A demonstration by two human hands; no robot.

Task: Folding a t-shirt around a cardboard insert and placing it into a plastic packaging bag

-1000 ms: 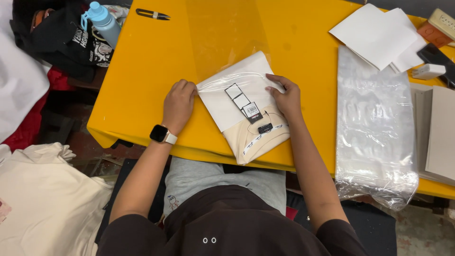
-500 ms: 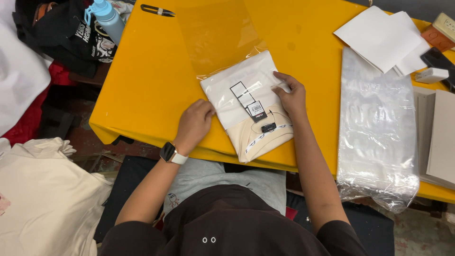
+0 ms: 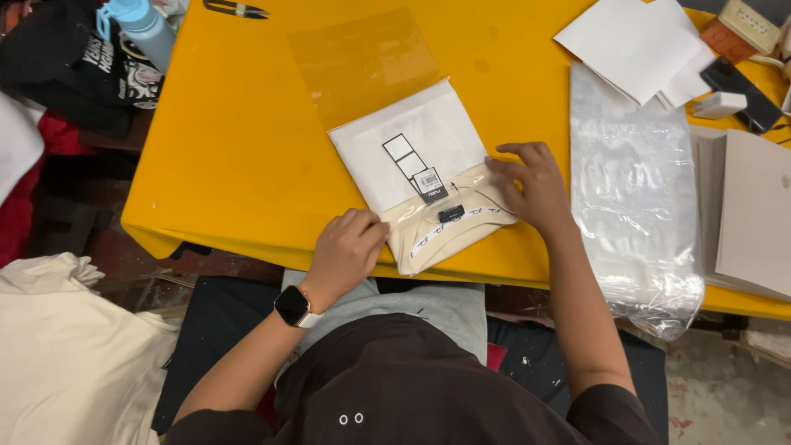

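Observation:
A folded cream garment (image 3: 441, 231) lies on the yellow table (image 3: 239, 156), partly inside a clear plastic bag (image 3: 387, 91) with a white sheet (image 3: 412, 136) over it and small tags on top. My left hand (image 3: 346, 247) grips the garment's near left corner at the table edge; a smartwatch is on that wrist. My right hand (image 3: 531, 181) presses with spread fingers on the garment's right edge.
A stack of clear bags (image 3: 634, 189) lies to the right, with grey cards (image 3: 754, 214) beyond it and white paper (image 3: 634, 45) at the back. Scissors (image 3: 235, 8) and a blue bottle (image 3: 144, 29) sit far left. Cream cloth (image 3: 74, 363) lies on the floor.
My left hand moved from the top of the package down to its near left corner. The package slid farther into the bag. My right hand stayed at the right edge.

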